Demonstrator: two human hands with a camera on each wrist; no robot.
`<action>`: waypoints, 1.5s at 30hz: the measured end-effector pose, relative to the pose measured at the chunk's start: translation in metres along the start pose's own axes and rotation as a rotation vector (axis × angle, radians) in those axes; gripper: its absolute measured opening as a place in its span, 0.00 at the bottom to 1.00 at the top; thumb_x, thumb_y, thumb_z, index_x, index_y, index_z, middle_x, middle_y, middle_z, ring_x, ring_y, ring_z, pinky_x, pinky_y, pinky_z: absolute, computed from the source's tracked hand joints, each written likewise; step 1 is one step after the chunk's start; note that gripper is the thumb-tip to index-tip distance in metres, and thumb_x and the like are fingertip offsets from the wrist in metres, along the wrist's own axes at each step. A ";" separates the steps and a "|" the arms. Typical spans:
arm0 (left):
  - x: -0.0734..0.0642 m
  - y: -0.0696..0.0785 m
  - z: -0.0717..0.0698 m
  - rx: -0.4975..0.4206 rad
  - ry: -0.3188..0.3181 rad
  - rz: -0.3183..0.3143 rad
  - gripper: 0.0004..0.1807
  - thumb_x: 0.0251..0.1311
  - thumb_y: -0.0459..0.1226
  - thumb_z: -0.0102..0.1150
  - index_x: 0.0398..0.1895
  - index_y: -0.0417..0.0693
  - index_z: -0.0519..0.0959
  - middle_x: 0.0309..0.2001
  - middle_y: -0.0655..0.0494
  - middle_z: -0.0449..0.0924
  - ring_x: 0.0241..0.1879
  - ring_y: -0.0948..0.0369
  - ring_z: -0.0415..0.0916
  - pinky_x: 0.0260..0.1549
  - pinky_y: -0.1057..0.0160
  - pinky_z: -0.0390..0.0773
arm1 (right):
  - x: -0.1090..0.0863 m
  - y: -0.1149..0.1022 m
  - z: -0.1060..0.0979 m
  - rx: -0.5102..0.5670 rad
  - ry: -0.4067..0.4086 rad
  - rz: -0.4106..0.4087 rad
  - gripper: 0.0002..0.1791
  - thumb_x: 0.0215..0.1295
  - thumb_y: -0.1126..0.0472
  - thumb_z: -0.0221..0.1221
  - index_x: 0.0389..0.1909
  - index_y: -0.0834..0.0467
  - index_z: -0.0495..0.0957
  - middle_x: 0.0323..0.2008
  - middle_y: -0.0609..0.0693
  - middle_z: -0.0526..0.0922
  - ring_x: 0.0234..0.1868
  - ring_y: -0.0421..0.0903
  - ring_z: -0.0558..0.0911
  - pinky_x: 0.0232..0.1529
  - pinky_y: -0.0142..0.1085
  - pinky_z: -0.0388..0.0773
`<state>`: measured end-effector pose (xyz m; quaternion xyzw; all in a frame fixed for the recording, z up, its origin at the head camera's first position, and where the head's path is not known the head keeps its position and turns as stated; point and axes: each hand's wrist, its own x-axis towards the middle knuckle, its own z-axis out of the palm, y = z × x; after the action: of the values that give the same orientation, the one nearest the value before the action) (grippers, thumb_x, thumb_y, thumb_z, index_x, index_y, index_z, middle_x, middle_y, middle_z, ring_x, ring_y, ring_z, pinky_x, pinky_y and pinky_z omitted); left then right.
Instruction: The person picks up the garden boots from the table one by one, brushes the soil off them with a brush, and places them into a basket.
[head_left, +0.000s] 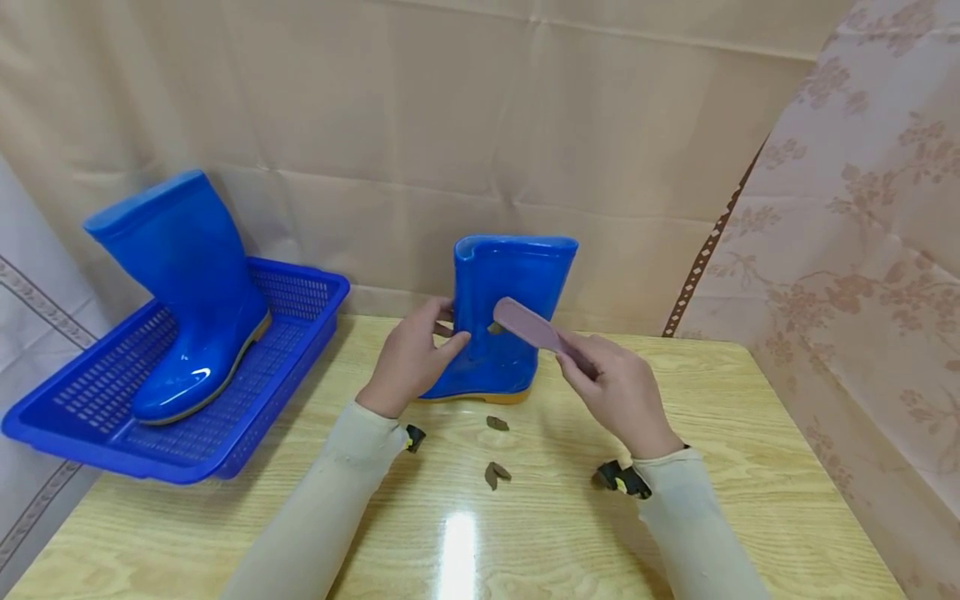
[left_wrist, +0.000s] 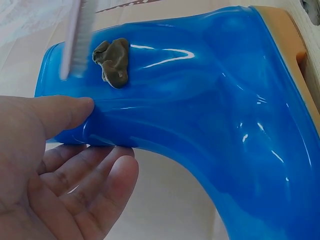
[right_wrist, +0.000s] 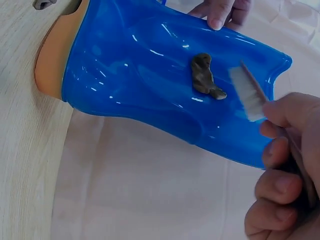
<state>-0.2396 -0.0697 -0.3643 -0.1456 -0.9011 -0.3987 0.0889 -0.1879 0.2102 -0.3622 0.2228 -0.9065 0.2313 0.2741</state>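
A blue rain boot [head_left: 504, 271] with a tan sole stands upright on the table. My left hand [head_left: 408, 358] grips its shaft by the front edge, the thumb on the near side and the fingers round behind. My right hand [head_left: 622, 396] holds a pinkish brush [head_left: 528, 323] by its handle, white bristles [right_wrist: 246, 92] facing the boot. A brown, mud-like lump [left_wrist: 114, 62] sticks to the side of the shaft, right by the bristles. In the head view the brush mostly hides this lump.
Brown bits [head_left: 497, 423] lie on the wood-patterned table [head_left: 555, 533] in front of the boot, with more pieces [head_left: 495, 475] nearer me. To the left, a blue plastic basket [head_left: 300, 367] holds a second blue boot [head_left: 198, 258]. Beige cloth [head_left: 360, 125] hangs behind the table.
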 end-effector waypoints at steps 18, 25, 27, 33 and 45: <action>0.000 0.000 0.000 -0.004 0.014 0.036 0.27 0.71 0.44 0.64 0.69 0.46 0.71 0.58 0.48 0.81 0.54 0.51 0.83 0.54 0.47 0.82 | -0.001 0.000 0.002 -0.044 -0.061 -0.044 0.20 0.68 0.59 0.67 0.61 0.49 0.84 0.24 0.45 0.82 0.17 0.37 0.64 0.17 0.32 0.60; -0.001 0.000 0.001 0.000 0.009 0.015 0.27 0.72 0.45 0.64 0.69 0.47 0.71 0.58 0.49 0.81 0.54 0.52 0.83 0.55 0.46 0.82 | -0.001 0.000 -0.003 -0.023 -0.082 -0.019 0.20 0.68 0.60 0.67 0.60 0.50 0.85 0.29 0.47 0.87 0.19 0.37 0.68 0.18 0.32 0.62; -0.001 0.000 0.001 0.001 0.010 0.013 0.27 0.72 0.45 0.64 0.69 0.47 0.71 0.58 0.49 0.81 0.54 0.52 0.83 0.55 0.46 0.82 | -0.001 -0.001 -0.002 -0.010 -0.055 -0.034 0.20 0.68 0.60 0.67 0.61 0.50 0.85 0.30 0.47 0.87 0.19 0.37 0.68 0.18 0.31 0.63; -0.001 -0.001 0.001 0.006 0.009 0.026 0.27 0.71 0.45 0.64 0.69 0.48 0.71 0.58 0.50 0.81 0.53 0.53 0.83 0.54 0.46 0.82 | -0.001 -0.001 0.003 0.007 0.060 -0.072 0.22 0.69 0.63 0.67 0.63 0.51 0.83 0.22 0.43 0.74 0.19 0.37 0.64 0.17 0.30 0.60; -0.001 -0.002 0.001 -0.001 0.009 0.035 0.26 0.72 0.45 0.63 0.69 0.47 0.71 0.58 0.50 0.81 0.54 0.52 0.83 0.54 0.47 0.82 | -0.001 -0.003 0.007 -0.055 0.038 -0.067 0.22 0.69 0.62 0.67 0.63 0.51 0.83 0.21 0.44 0.75 0.18 0.37 0.63 0.18 0.31 0.59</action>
<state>-0.2397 -0.0710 -0.3666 -0.1597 -0.8977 -0.3982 0.1001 -0.1884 0.2041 -0.3671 0.2408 -0.8992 0.2014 0.3049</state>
